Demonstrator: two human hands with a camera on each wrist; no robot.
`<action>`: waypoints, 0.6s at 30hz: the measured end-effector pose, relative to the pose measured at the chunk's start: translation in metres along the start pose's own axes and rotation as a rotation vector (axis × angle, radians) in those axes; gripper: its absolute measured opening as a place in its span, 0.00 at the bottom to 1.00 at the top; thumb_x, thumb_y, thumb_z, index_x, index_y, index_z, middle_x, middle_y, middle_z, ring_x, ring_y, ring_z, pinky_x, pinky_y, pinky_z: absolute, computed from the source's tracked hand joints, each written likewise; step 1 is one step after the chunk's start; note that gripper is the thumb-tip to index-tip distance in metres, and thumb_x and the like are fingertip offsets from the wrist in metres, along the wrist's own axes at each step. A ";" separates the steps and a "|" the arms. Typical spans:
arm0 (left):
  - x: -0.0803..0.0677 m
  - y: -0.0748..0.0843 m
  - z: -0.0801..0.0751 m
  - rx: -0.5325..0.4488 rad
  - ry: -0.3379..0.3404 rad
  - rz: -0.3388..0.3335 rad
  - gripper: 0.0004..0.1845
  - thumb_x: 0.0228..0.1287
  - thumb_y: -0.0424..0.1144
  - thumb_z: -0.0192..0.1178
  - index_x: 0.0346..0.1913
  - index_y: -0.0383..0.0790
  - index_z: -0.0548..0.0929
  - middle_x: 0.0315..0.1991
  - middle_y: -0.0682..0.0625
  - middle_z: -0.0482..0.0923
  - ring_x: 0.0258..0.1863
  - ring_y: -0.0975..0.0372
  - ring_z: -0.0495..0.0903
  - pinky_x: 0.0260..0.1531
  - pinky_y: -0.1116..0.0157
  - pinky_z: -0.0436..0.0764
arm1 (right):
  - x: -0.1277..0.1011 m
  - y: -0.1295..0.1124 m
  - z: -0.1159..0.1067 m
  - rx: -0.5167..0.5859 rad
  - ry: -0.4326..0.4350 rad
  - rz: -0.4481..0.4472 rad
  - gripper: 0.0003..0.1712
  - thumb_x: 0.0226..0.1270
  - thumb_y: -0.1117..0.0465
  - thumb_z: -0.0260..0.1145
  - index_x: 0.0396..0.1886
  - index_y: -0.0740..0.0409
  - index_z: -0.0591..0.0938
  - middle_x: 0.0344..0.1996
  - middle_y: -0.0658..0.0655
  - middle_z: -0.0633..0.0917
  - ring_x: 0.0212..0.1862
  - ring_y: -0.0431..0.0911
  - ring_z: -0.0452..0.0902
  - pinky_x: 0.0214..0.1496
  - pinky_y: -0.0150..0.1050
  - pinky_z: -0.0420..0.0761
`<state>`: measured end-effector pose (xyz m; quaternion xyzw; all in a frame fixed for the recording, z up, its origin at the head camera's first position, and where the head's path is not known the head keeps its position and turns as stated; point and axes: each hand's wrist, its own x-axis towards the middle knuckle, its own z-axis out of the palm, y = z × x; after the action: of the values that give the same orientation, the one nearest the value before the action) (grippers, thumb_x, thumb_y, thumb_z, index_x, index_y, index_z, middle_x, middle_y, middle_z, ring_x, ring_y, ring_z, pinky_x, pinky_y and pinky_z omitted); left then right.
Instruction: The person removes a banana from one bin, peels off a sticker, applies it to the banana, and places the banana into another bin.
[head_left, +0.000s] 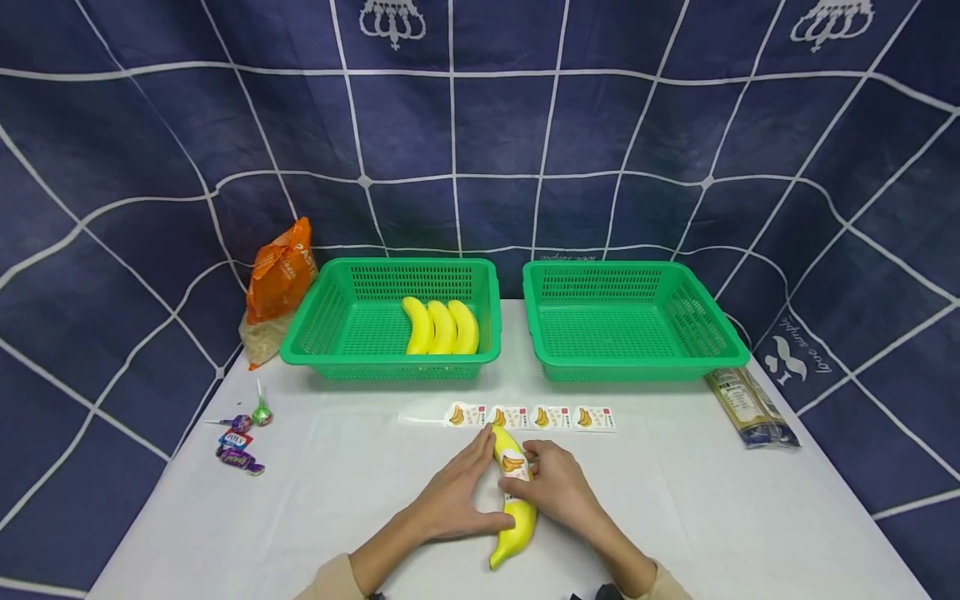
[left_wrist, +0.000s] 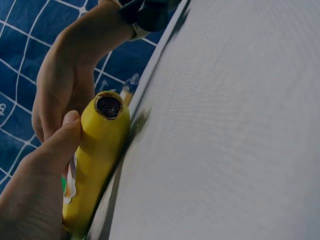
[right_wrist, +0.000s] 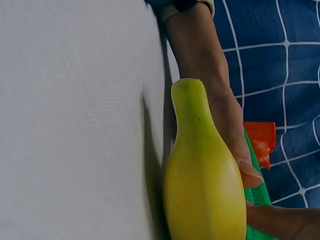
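Note:
A yellow banana (head_left: pixel 522 523) lies lengthwise on the white tabletop between both hands, with a paper banana sticker (head_left: pixel 514 464) across its upper half. My left hand (head_left: pixel 459 493) rests along the banana's left side, fingers straight toward its far end and thumb touching nearer the front. From the right, my right hand (head_left: pixel 558 482) holds the banana at the sticker, its fingers curled and its thumb over the label. In the left wrist view, the banana's dark tip (left_wrist: pixel 109 107) shows beside the left thumb. The right wrist view shows the banana's near end (right_wrist: pixel 202 165); the sticker is hidden there.
Behind the hands lies a strip of banana stickers (head_left: pixel 551 418). A green basket (head_left: pixel 390 360) with three bananas stands back left, another green basket (head_left: pixel 637 363) back right. An orange bag (head_left: pixel 281 275), wrapped candies (head_left: pixel 238 458) and a lollipop (head_left: pixel 262 414) are left; a packet (head_left: pixel 750 404) is right.

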<state>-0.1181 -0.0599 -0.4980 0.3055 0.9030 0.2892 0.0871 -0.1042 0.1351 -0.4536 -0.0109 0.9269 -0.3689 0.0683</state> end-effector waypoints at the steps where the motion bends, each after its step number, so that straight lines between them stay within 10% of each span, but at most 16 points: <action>1: 0.000 0.000 0.000 0.000 -0.002 0.000 0.62 0.50 0.78 0.54 0.78 0.40 0.46 0.80 0.50 0.37 0.79 0.55 0.47 0.72 0.50 0.62 | 0.000 -0.001 0.001 -0.010 0.002 0.000 0.41 0.48 0.46 0.78 0.56 0.70 0.79 0.44 0.59 0.84 0.40 0.45 0.79 0.37 0.39 0.80; 18: 0.001 0.000 0.000 0.009 -0.008 0.003 0.61 0.52 0.78 0.53 0.78 0.40 0.47 0.80 0.49 0.38 0.78 0.54 0.47 0.72 0.50 0.62 | -0.005 -0.003 0.007 -0.051 0.057 0.001 0.37 0.45 0.49 0.79 0.51 0.69 0.81 0.35 0.54 0.82 0.34 0.43 0.73 0.32 0.35 0.73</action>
<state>-0.1185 -0.0594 -0.4983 0.3082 0.9035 0.2841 0.0888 -0.0983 0.1285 -0.4565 -0.0018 0.9375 -0.3455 0.0414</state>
